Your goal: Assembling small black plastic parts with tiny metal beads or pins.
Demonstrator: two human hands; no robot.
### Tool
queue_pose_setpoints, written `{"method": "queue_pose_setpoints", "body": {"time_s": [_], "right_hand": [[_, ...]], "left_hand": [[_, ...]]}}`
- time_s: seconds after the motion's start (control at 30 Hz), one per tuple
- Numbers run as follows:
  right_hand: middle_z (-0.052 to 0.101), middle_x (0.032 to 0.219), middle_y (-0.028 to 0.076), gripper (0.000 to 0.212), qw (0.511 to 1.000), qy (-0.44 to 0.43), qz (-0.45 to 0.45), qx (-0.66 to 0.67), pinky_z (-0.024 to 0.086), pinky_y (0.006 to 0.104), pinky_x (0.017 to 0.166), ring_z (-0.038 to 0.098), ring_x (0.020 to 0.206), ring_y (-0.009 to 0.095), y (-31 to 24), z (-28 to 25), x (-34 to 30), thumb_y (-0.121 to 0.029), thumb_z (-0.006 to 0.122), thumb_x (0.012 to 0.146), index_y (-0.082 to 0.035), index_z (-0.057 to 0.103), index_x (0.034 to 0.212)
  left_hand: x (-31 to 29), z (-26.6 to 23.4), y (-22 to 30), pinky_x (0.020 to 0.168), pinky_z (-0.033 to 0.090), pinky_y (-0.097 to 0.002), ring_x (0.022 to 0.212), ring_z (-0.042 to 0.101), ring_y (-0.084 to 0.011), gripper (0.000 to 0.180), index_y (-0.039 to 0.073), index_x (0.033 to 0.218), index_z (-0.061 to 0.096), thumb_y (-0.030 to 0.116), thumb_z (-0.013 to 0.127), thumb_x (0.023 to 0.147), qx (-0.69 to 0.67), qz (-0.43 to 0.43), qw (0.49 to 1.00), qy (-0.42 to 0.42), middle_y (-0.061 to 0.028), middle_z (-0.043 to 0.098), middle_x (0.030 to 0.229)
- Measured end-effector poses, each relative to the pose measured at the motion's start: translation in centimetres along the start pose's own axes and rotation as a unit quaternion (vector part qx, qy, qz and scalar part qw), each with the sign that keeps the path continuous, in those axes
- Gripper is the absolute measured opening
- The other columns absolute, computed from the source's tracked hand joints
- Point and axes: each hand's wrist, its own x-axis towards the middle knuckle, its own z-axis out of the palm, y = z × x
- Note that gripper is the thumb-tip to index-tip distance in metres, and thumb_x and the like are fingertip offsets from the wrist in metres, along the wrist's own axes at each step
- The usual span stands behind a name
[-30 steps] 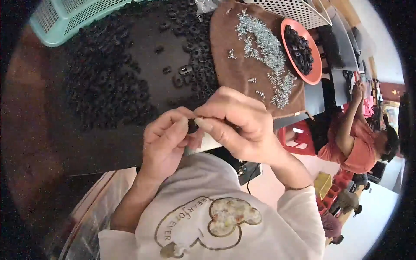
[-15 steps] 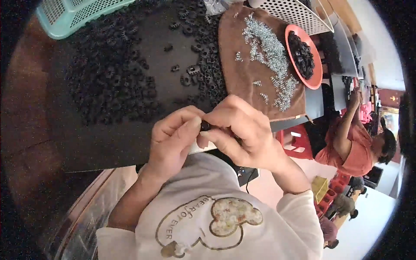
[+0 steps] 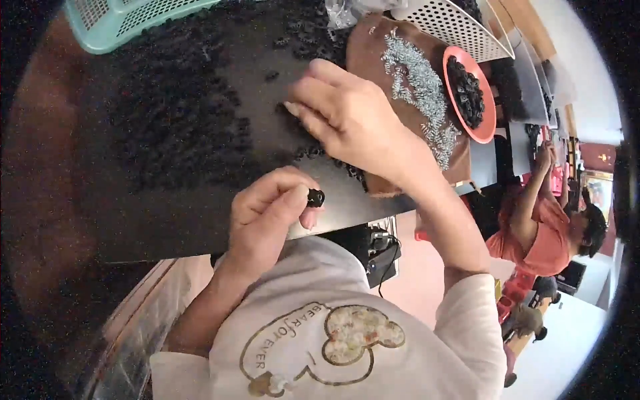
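My left hand (image 3: pixel 270 210) is closed near the table's front edge, pinching a small black plastic part (image 3: pixel 316 198) between thumb and fingertips. A round opening shows at the part's outer end. Farther out, my right hand (image 3: pixel 347 117) hovers over the dark table beside the loose black parts (image 3: pixel 310 43). Its fingertips are smeared by motion, so whether they grip anything is unclear. Many small metal springs (image 3: pixel 420 80) lie heaped on a brown cloth (image 3: pixel 367 50) to the right of that hand.
A broad spread of black parts (image 3: pixel 180 127) covers the left of the table (image 3: pixel 153 230). An orange-red dish (image 3: pixel 487 120) of black pieces stands at the right, near a white perforated basket (image 3: pixel 453 27). A green basket (image 3: pixel 100 41) is far left. Another person (image 3: pixel 533 233) sits at the right.
My right hand has left the left hand and moved away over the far part of the table. My left hand stays in place, with the black part now showing at its fingertips.
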Motion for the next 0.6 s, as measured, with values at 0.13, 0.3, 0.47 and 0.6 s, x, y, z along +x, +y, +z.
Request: {"method": "queue_pose_setpoints", "body": {"time_s": [0.13,0.3,0.47,0.6], "right_hand": [[0.058,0.089,0.016,0.016,0.983,-0.105,-0.015,-0.152,0.054,0.0446,0.064,0.065,0.079,0.035,-0.6,0.8,2.8,-0.008,0.064,0.075,-0.002,0.062,0.089],[0.055,0.087,0.013,0.014,0.969,-0.127,-0.046,-0.208,0.053,0.0422,0.062,0.062,0.081,0.032,-0.4,1.8,3.5,-0.009,0.064,0.076,-0.001,0.059,0.086],[0.054,0.087,0.013,0.017,0.972,-0.102,-0.056,-0.203,0.053,0.0424,0.061,0.062,0.080,0.032,0.3,2.5,3.6,-0.009,0.063,0.077,-0.001,0.053,0.088],[0.062,0.084,0.015,0.014,0.972,-0.084,-0.064,-0.212,0.056,0.0386,0.062,0.067,0.077,0.032,-0.2,2.3,3.8,-0.005,0.056,0.078,0.001,0.057,0.090]], "left_hand": [[-0.2,-0.2,0.2,0.066,0.044,-0.0249,0.071,0.051,-0.0094,0.018,-0.004,0.094,0.059,0.009,0.049,0.099,-0.046,-0.011,0.999,0.013,-0.0071,0.057,0.088],[-0.2,-0.4,0.1,0.067,0.044,-0.0254,0.071,0.052,-0.0096,0.018,-0.005,0.093,0.059,0.009,0.049,0.098,-0.072,-0.027,0.997,-0.002,-0.0073,0.057,0.088],[-0.1,-0.6,-0.5,0.062,0.045,-0.0288,0.068,0.053,-0.0142,0.020,-0.003,0.094,0.058,0.015,0.051,0.098,-0.077,-0.010,0.997,0.009,-0.0118,0.058,0.087],[0.0,-0.7,-0.2,0.058,0.044,-0.0321,0.063,0.052,-0.0181,0.022,-0.002,0.094,0.057,0.019,0.051,0.098,-0.069,-0.006,0.998,0.007,-0.0160,0.059,0.086]]}}
